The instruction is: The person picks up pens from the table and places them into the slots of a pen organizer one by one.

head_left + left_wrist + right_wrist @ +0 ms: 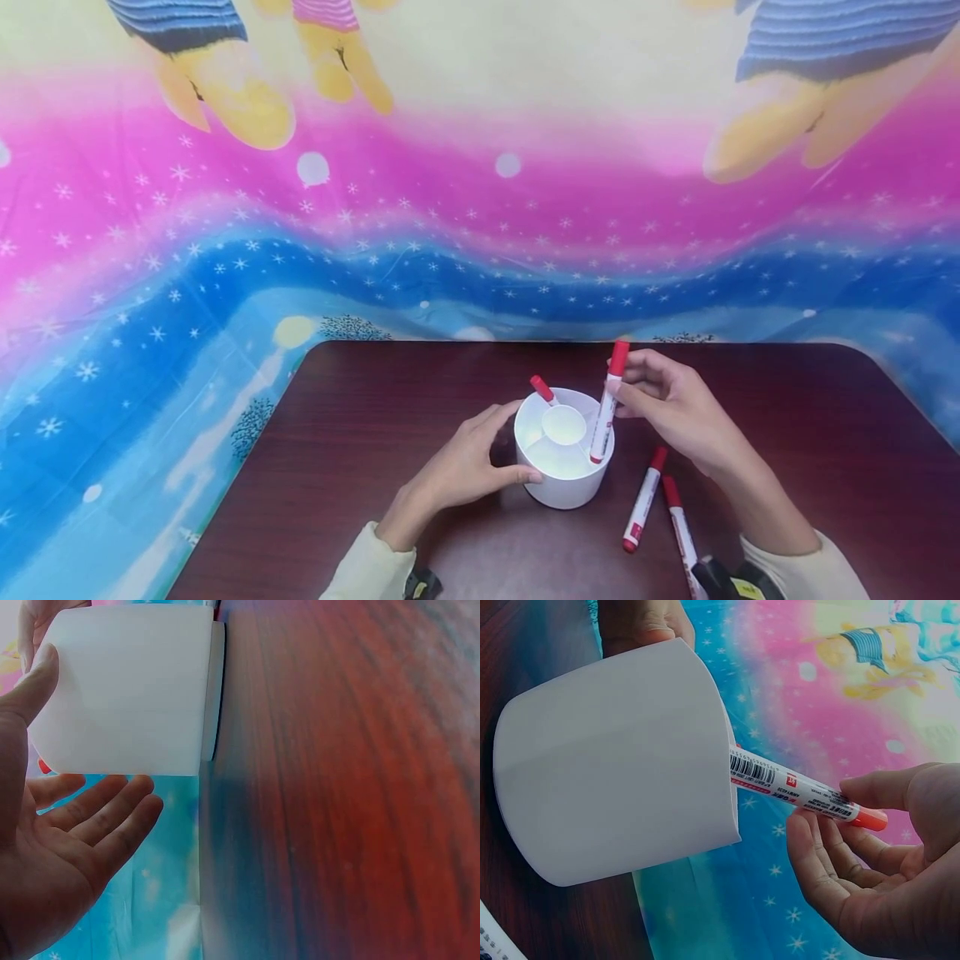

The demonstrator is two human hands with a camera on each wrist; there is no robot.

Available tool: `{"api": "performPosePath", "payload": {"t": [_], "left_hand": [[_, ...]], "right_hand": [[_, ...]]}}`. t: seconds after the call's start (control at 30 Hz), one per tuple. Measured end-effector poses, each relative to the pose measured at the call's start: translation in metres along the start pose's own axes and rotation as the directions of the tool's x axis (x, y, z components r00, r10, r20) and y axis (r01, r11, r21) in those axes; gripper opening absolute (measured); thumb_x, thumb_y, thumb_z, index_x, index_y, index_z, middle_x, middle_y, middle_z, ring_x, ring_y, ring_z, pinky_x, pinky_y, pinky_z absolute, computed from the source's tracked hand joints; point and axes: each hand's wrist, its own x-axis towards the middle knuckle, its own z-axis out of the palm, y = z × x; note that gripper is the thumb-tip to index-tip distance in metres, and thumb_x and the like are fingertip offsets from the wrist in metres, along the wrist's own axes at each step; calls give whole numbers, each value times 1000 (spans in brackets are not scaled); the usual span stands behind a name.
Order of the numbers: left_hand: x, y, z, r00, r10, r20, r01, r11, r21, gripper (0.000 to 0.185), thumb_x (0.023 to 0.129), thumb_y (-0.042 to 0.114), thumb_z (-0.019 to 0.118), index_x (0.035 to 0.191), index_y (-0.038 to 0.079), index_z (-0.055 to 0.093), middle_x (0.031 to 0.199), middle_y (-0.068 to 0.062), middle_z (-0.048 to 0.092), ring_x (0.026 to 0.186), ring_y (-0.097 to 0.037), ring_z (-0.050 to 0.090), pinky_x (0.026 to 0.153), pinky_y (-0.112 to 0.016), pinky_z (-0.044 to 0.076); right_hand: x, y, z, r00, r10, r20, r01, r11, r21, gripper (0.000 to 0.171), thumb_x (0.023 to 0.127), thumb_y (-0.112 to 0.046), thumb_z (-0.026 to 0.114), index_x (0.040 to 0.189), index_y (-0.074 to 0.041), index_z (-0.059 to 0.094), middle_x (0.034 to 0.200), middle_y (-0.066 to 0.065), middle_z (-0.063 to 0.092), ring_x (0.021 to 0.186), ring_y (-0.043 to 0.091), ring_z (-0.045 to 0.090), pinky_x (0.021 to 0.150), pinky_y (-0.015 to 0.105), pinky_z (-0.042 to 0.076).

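Observation:
A white round holder (566, 487) with inner compartments stands on the dark wooden table (360, 450). My left hand (514, 443) cups its left side, with the thumb (34, 682) against the wall and the fingers curved round the far rim. My right hand (618, 396) pinches a red-capped marker (606, 412) near its cap, and the marker's lower end is inside the holder at its right edge. In the right wrist view that marker (795, 787) sticks out of the holder (615, 765). Another red marker (542, 389) leans inside the holder at the back.
Two more red markers (643, 500) (678, 525) lie on the table just right of the holder, under my right forearm. A colourful cartoon cloth (480, 208) hangs behind the table and drapes past its left edge. A wrist-worn device (723, 579) shows at the bottom.

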Motion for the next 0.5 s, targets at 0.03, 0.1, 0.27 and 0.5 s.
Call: {"api": "performPosePath", "payload": {"t": [0.03,0.1,0.27,0.5], "left_hand": [[0,0,0,1000,1,-1,-1,1000,0,95,84,56,89,164,37,41,146,10,61,134,-12,58,114,-48,53],[0,0,0,1000,0,0,0,1000,-2,95,84,56,89,164,37,41,146,10,62,134,-12,58,114,-48,53],[0,1,0,1000,-1,3,1,1000,0,96,83,55,90,164,36,41,147,9,61,135,-13,58,115,-48,53],[0,0,1,1000,2,-1,-2,1000,5,96,84,57,89,164,36,41,149,9,61,137,-13,58,116,-49,52]], "right_hand": [[0,0,0,1000,1,0,-1,1000,-1,48,104,-14,71,145,4,54,124,24,67,95,10,76,84,29,66],[0,0,0,1000,2,-2,-2,1000,-4,47,105,-13,71,145,4,54,124,24,67,95,10,76,84,30,66],[0,1,0,1000,4,-3,-4,1000,-3,47,104,-13,71,145,4,54,124,24,67,95,9,76,84,28,66],[0,3,1,1000,16,7,-16,1000,-22,45,104,-15,72,142,4,56,124,22,68,96,11,76,83,29,66]]}}
